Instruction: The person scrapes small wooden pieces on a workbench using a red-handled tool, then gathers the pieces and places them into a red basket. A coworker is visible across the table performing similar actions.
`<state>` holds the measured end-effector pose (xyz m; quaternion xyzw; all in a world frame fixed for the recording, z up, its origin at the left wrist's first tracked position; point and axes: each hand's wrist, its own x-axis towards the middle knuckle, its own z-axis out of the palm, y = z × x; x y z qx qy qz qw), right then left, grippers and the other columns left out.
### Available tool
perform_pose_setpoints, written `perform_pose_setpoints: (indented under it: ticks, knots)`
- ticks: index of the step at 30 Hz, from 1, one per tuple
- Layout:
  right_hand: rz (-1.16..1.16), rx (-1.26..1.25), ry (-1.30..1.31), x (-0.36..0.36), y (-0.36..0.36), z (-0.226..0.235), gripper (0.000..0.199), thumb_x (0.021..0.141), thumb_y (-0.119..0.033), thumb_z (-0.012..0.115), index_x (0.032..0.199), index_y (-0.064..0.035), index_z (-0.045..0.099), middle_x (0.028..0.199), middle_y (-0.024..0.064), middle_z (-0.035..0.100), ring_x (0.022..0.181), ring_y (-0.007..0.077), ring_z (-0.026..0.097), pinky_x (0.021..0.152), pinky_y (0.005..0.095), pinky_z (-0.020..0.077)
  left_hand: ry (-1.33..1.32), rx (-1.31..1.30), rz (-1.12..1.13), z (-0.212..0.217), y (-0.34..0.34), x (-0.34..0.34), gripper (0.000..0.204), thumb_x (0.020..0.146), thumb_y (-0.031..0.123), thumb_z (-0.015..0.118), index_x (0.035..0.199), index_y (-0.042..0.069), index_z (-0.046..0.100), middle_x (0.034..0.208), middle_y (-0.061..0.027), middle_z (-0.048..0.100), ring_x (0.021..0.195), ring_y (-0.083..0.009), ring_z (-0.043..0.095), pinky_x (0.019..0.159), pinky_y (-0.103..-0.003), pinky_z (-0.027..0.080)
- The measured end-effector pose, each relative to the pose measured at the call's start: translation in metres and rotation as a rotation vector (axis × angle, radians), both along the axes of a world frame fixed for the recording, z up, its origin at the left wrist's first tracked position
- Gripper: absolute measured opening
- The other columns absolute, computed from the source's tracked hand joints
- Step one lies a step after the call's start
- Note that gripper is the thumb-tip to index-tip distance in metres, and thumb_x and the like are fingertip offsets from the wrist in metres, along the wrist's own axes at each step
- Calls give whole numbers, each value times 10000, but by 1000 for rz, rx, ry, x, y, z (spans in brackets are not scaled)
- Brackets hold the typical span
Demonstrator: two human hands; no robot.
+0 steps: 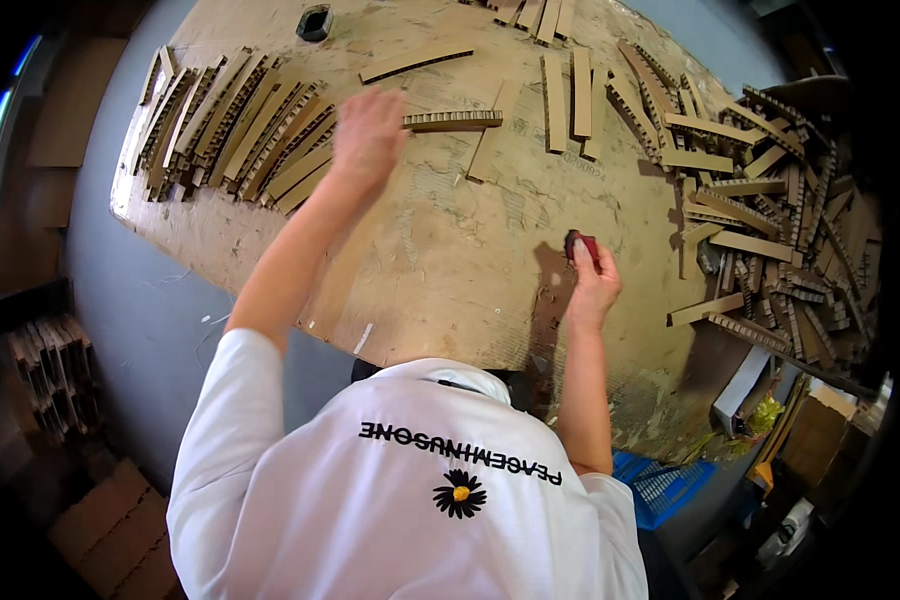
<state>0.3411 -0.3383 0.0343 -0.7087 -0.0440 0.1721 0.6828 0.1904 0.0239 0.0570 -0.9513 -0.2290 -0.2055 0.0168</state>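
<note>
My left hand, smeared by motion, is over the worktable at the right end of a row of cardboard honeycomb strips. Just right of its fingers lies a single honeycomb strip, crossing over another flat strip; whether the hand touches it I cannot tell. My right hand is closed around a small dark red object, held above the table's near right part. Its exact kind is not clear.
A large loose heap of strips covers the table's right side. More strips lie at the back. A small dark dish stands at the far left. A blue plastic basket sits below the right edge, and stacked cardboard stands lower left.
</note>
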Motion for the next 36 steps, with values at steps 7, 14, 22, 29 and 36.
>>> perform_pose_setpoints:
  ticks: [7, 14, 22, 29, 36]
  knots:
    - [131, -155, -322, -37, -4, 34, 149, 918, -18, 785, 1044, 42, 734, 1027, 56, 648, 961, 159, 625, 885, 280, 505, -106, -251, -261, -21, -40, 9, 405, 844, 70, 681, 1248, 100, 705, 1250, -57, 701, 1139, -283, 620, 1013, -486, 457]
    - [303, -225, -483, -50, 13, 39, 132, 876, -11, 810, 997, 7, 759, 985, 89, 669, 909, 207, 654, 832, 305, 521, 19, -243, -340, -61, -142, -55, 475, 889, 135, 732, 1360, 136, 668, 1469, -77, 605, 1340, -303, 546, 1109, -479, 426]
    - [547, -315, -700, -46, 60, 7, 141, 825, -42, 833, 948, -62, 767, 921, 69, 665, 870, 262, 649, 743, 365, 538, -168, -473, -279, -68, -139, -55, 335, 841, 179, 803, 1175, 183, 776, 1299, 12, 708, 1285, -274, 589, 1109, -486, 423]
    - [584, -381, -822, -46, 66, 0, 148, 801, -69, 849, 922, -98, 770, 907, 58, 677, 860, 273, 648, 751, 384, 536, -233, -438, -256, -72, -142, -56, 340, 828, 168, 832, 1162, 195, 777, 1279, 28, 718, 1262, -268, 609, 1089, -491, 441]
    - [635, -416, -851, -36, 64, 0, 146, 782, -117, 868, 897, -109, 777, 891, 25, 690, 841, 254, 659, 713, 381, 507, -230, -449, -266, -71, -142, -55, 385, 806, 159, 838, 1180, 203, 758, 1283, 41, 710, 1270, -268, 595, 1093, -487, 431]
